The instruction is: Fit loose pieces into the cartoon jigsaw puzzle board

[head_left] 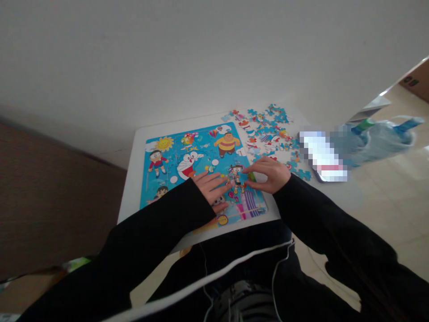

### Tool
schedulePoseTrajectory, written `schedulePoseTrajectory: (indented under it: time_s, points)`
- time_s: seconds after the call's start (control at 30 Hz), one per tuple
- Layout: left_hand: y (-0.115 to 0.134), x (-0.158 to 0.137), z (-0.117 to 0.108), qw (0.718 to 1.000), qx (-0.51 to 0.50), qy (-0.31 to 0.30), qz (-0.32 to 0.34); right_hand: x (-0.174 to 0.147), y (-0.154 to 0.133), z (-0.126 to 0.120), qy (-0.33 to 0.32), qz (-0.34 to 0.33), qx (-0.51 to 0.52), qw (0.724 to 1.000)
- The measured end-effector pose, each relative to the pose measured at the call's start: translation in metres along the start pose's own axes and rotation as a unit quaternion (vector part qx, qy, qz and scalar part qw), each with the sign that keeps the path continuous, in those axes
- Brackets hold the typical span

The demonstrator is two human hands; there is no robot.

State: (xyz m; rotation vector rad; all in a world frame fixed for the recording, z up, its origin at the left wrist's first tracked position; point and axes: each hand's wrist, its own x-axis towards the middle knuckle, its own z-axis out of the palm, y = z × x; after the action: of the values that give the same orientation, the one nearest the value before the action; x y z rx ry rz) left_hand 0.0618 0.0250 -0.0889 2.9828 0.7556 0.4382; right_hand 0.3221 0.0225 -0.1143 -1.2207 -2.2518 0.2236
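Pressing puzzle (187,161) near table edge (125,197), both hands.

A home room, small white table (134,179) at centre against a plain white wall (201,58), cartoon jigsaw puzzle (187,165) on it, pale tiled floor (395,192) at right, cardboard box (415,80) upper right

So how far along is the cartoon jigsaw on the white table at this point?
Most of the blue cartoon jigsaw puzzle looks assembled. In hand: the right hand presses a small blue puzzle piece near the board's right side, while the left hand rests flat on it. Left: a pile of loose blue pieces on the white table.
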Motion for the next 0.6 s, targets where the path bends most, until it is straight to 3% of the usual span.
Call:
schedulePoseTrajectory:
  time_s: [0.17, 0.33, 0.5, 0.6]
  points:
    - [-0.007, 0.01, 0.03, 0.998, -0.022, 0.034, 0.04, -0.002, 0.003, 0.008, 0.026, 0.007, 0.009, 1.0]
    - [-0.009, 0.009, 0.053, 0.988, -0.036, 0.134, 0.06, -0.003, -0.002, 0.008, 0.036, 0.023, -0.01, 0.999]
    - [-0.009, 0.01, 0.054, 0.98, -0.062, 0.176, 0.064, -0.007, -0.011, 0.012, 0.087, 0.026, -0.028, 0.995]
    - [-0.008, 0.01, 0.05, 0.982, -0.074, 0.164, 0.06, -0.01, -0.018, 0.016, 0.112, 0.049, -0.031, 0.992]
